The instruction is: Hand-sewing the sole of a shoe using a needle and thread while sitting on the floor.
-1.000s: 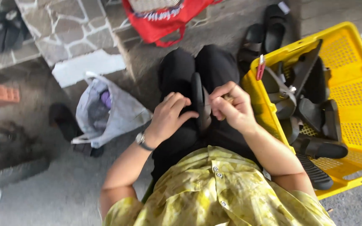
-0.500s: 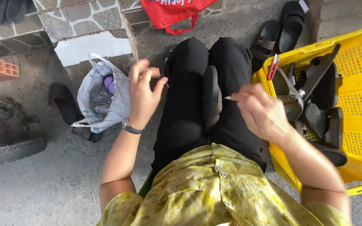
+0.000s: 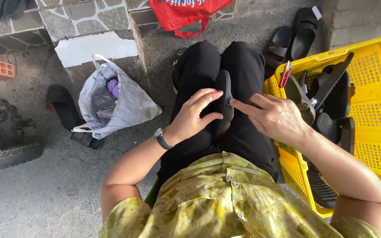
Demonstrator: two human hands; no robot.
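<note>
Spanning the whole lower field, the rough grey concrete floor (image 3: pixel 31 198) carries every item. A rectangular yellow plastic crate (image 3: pixel 371 128) with perforated mesh walls stands at the person's right and holds several black rubber sandals (image 3: pixel 331 88), stacked at mixed angles. A crumpled white plastic bag (image 3: pixel 120 101), its mouth open, lies at the left, well apart from the crate. A red fabric bag (image 3: pixel 186 13) rests against the stone-faced wall at the top.

A flat black sandal sole (image 3: pixel 224 103), smooth and elongated, stands on edge on the lap between the knees. The left hand (image 3: pixel 195 115) lies against the sole's left face, fingers extended along it and thumb below: the grip is pressed onto the sole. The right hand (image 3: pixel 276 117) has its index finger extended, tip touching the sole's edge; the remaining fingers are curled in. A grey wristwatch (image 3: pixel 160 137) sits on the left wrist.
</note>
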